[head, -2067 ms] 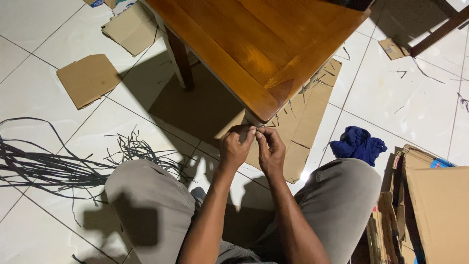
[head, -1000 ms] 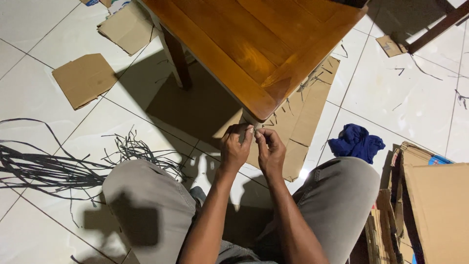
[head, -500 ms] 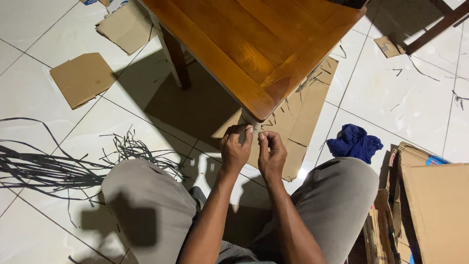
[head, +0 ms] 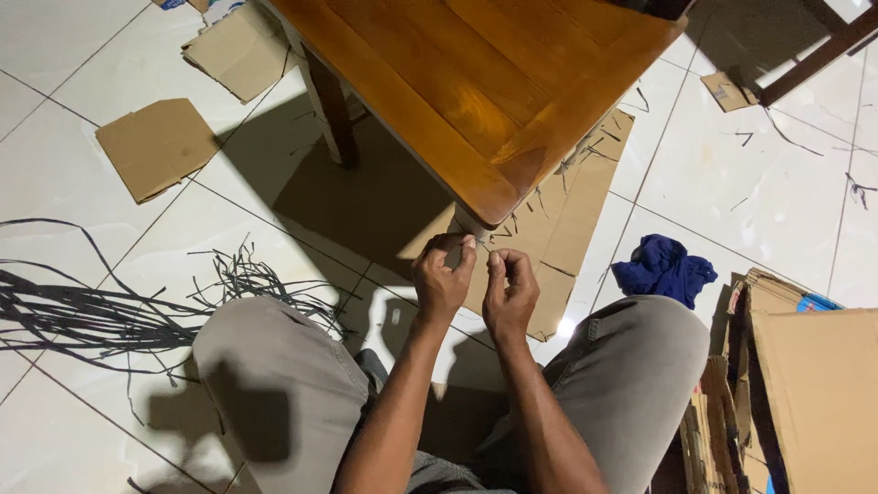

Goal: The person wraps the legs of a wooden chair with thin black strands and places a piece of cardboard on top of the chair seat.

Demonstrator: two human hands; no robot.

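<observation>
Whatever the left hand [head: 442, 279] and right hand [head: 509, 293] pinch between their fingertips is too small to tell. The table [head: 476, 87] is cut off by the top edge, and its near leg is mostly hidden under its corner. At lower right, the cardboard stack [head: 805, 393] runs off the frame. The dark strips [head: 82, 311] at left pass the left edge. Both forearms leave the bottom edge.

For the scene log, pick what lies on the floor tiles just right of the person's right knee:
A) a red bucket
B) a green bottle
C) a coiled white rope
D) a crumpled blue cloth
D: a crumpled blue cloth lies on the white tiles beside the right knee, near the stacked cardboard.
</observation>
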